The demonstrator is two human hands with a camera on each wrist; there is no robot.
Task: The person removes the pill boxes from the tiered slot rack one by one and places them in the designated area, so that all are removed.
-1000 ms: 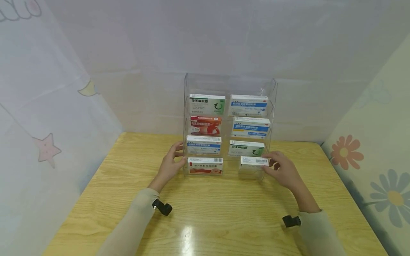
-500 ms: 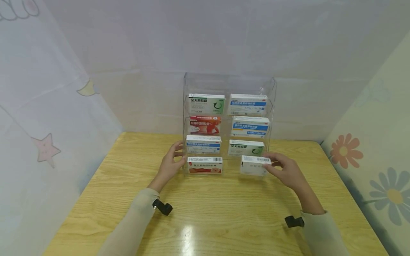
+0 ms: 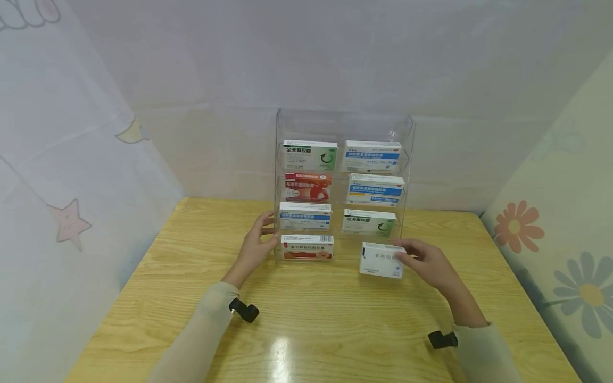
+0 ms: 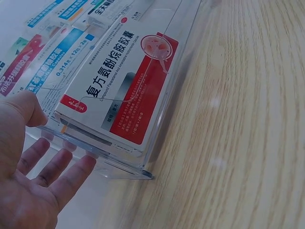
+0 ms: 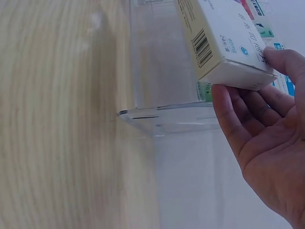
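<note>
A clear acrylic display rack (image 3: 344, 250) holds medicine boxes in two columns. My left hand (image 3: 256, 247) grips the rack's left side low down; in the left wrist view its fingertips (image 4: 86, 164) press the clear side wall. Right by that hand, a red and white medicine box (image 3: 307, 248) sits in the bottom left pocket. My right hand (image 3: 426, 263) pinches a white medicine box (image 3: 381, 261) by its right end, thumb on the printed face and fingers behind. That box is in front of the bottom right pocket, which shows bare in the right wrist view.
Green and white boxes (image 3: 310, 155), blue and white boxes (image 3: 375, 190) and a red box (image 3: 308, 188) fill the upper pockets. The rack stands on a wooden table (image 3: 325, 324) before a pale cloth backdrop (image 3: 335, 58).
The right hand has drawn the white medicine box out of the bottom right pocket, toward me, and its printed face has come into view. The left hand has stayed on the rack.
</note>
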